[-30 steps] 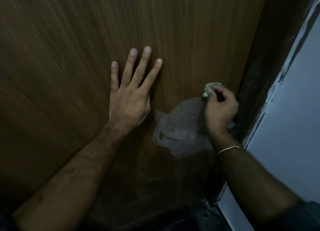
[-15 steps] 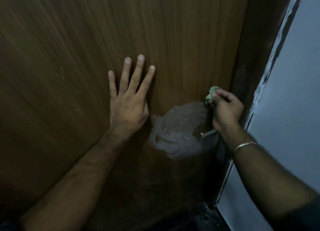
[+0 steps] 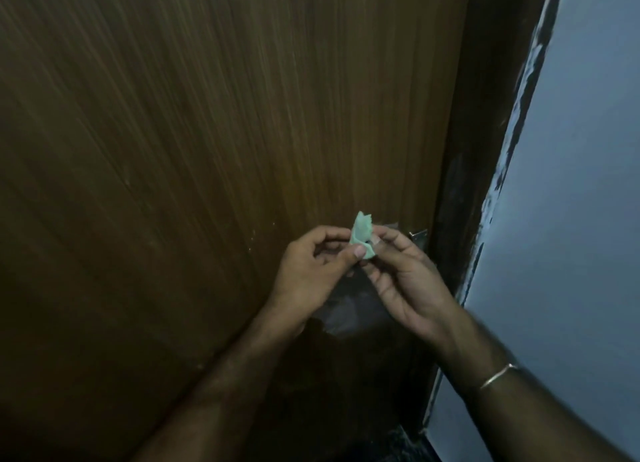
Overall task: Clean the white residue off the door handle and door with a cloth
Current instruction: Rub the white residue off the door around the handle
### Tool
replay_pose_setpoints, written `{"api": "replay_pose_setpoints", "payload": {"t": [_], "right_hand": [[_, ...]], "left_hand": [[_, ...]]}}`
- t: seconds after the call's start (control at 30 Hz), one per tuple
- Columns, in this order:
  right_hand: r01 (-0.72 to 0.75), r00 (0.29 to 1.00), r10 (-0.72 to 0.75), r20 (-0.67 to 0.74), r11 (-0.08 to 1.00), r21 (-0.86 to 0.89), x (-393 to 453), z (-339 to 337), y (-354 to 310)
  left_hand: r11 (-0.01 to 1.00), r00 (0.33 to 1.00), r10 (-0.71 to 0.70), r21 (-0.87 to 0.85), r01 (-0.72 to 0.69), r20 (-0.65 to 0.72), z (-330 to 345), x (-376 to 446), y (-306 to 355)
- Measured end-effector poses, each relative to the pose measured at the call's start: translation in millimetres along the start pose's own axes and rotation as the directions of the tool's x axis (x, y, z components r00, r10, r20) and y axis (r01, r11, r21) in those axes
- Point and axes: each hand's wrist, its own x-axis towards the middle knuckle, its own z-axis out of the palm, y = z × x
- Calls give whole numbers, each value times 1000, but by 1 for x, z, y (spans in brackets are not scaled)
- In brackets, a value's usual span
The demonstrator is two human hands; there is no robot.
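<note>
Cloth (image 3: pixel 362 235), a small pale-green scrap, sits pinched between the left hand (image 3: pixel 311 271) and right hand (image 3: pixel 401 281), both gripping it in front of the door (image 3: pixel 207 150). It looks light, soft and crumply, best taken by a bunched fold. Behind the hands, clear plastic film (image 3: pixel 349 309) and the metal door handle (image 3: pixel 418 234) are mostly hidden; any residue is hard to make out in the dimness.

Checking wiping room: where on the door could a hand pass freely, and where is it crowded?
Free: the bare door face left of and above both hands. Crowded: by the frame, where the left hand and right hand pinch the cloth before the handle and plastic.
</note>
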Motion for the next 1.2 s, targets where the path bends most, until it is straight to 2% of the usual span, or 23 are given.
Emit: {"api": "replay_pose_setpoints", "payload": {"t": [0.1, 0.2, 0.27, 0.43, 0.63, 0.73, 0.8, 0.9, 0.93, 0.97, 1.0, 1.03, 1.07, 1.1, 1.13, 1.2], "right_hand": [[19, 998, -10, 60, 988, -156, -10, -1, -5], [102, 994, -107, 9, 914, -393, -16, 2, -8], [121, 988, -153, -35, 886, -447, -18, 2, -8], [111, 978, -184, -100, 860, -499, -23, 2, -15], [83, 976, -152, -158, 922, -379, -21, 3, -19], [126, 975, -180, -131, 933, -338, -20, 3, -25], [172, 972, -215, -90, 924, -342, -22, 2, -27], [253, 967, -241, 78, 914, -317, -25, -8, -31], [288, 955, -241, 170, 887, -361, -27, -12, -34], [341, 934, -230, 275, 805, -485, -30, -17, -37], [393, 914, -194, 357, 641, -659, -31, -22, -39], [416, 908, -153, 389, 428, -803, -32, -25, -39], [401, 914, -165, 370, 242, -883, -30, -29, -38], [364, 916, -238, 323, 151, -919, -27, -31, -37], [326, 904, -340, 258, 159, -932, -26, -30, -34], [315, 864, -476, 162, 260, -913, -24, -25, -30]], "left_hand": [[985, 998, -34, -172, 25, -48, 0, 1, -4], [965, 997, -50, -260, 32, -64, 0, 0, -5], [939, 997, -52, -341, 30, -54, 2, -1, -5], [862, 998, -52, -506, 30, -30, 10, -5, -1], [858, 997, -72, -512, 43, -39, 8, -5, -2], [820, 995, -102, -567, 77, -13, 9, -3, 2], [746, 987, -160, -653, 135, 21, 7, -1, 5], [622, 974, -224, -763, 175, 41, 3, 2, 8], [605, 971, -238, -776, 176, 34, 3, 2, 8], [601, 969, -245, -780, 174, 28, 3, 3, 9], [602, 970, -241, -780, 169, 25, 2, 3, 10], [605, 973, -231, -779, 164, 25, 2, 4, 12], [611, 975, -219, -777, 155, 22, 1, 5, 13], [620, 977, -214, -771, 143, 9, 0, 6, 14], [635, 977, -213, -761, 130, -10, -1, 8, 15], [675, 976, -209, -730, 103, -56, -2, 8, 17]]}}
